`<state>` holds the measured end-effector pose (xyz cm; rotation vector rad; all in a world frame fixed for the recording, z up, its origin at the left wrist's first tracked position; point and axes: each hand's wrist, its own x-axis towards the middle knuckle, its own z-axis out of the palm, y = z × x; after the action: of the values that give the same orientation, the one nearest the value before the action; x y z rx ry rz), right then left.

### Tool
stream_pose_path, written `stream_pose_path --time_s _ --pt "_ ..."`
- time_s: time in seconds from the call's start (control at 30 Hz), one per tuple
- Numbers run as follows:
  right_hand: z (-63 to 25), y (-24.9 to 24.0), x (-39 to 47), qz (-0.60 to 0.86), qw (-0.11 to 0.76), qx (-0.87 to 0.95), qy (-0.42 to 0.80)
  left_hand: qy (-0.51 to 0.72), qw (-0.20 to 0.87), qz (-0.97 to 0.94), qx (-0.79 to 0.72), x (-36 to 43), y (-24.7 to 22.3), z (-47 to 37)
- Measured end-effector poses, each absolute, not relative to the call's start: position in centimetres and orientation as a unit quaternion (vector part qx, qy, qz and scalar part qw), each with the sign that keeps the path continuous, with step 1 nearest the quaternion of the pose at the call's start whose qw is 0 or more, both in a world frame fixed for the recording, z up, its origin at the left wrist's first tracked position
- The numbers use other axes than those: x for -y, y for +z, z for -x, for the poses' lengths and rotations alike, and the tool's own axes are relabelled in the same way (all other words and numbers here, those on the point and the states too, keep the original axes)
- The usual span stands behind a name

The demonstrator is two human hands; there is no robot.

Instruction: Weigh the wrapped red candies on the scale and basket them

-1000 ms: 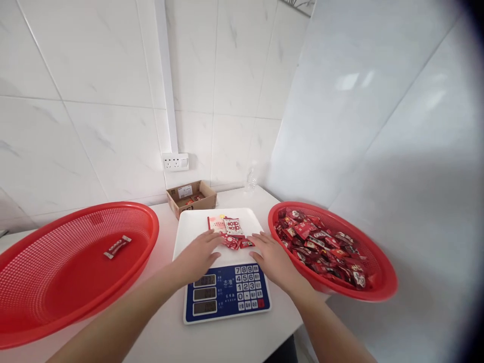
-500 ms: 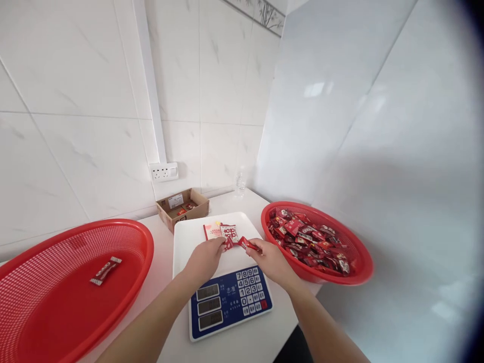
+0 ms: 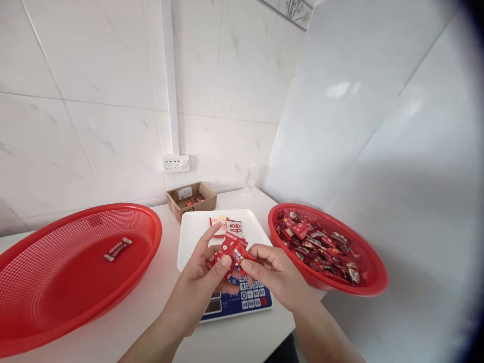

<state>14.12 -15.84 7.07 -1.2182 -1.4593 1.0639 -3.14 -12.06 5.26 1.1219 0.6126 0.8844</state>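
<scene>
Over the front of a white scale (image 3: 191,232), my left hand (image 3: 206,275) holds red candy packets (image 3: 230,243) between thumb and fingers. My right hand (image 3: 270,269) grips a bright red packet (image 3: 239,253) that overlaps them, so both hands nearly meet. Behind the fingers, a white packet with red characters (image 3: 235,229) and a pale pink packet (image 3: 218,226) lie on the scale's tray. The hands cover part of the blue keypad panel (image 3: 249,297).
At the left stands a large red basket (image 3: 151,237) with one wrapped candy (image 3: 118,249) inside. A red basket (image 3: 372,282) heaped with candies is at the right. Behind the scale are a cardboard box (image 3: 206,202) and a clear plastic object (image 3: 249,180).
Both hands have lifted off the tray toward me with red packets, and my left hand has turned palm up. The camera view has shifted slightly left.
</scene>
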Motion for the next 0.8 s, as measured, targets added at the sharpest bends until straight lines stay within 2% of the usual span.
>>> stream_pose_path --time_s 0.2,0.53,0.7,0.8 --pt "-13.7 7.9 17.1 0.462 0.45 0.617 0.451 0.367 0.667 -0.604 -0.235 13.2 6.7 4.6" --pt "-13.8 8.6 17.9 0.403 0.469 0.627 0.474 0.366 0.63 -0.638 -0.247 13.7 7.6 4.7" --pt "-13.9 8.3 17.9 0.445 0.471 0.637 0.418 0.375 0.594 -0.68 -0.211 13.3 7.8 3.7" --pt "-13.9 8.1 17.6 0.481 0.421 0.68 0.36 0.388 0.509 -0.73 -0.24 12.8 7.3 3.8"
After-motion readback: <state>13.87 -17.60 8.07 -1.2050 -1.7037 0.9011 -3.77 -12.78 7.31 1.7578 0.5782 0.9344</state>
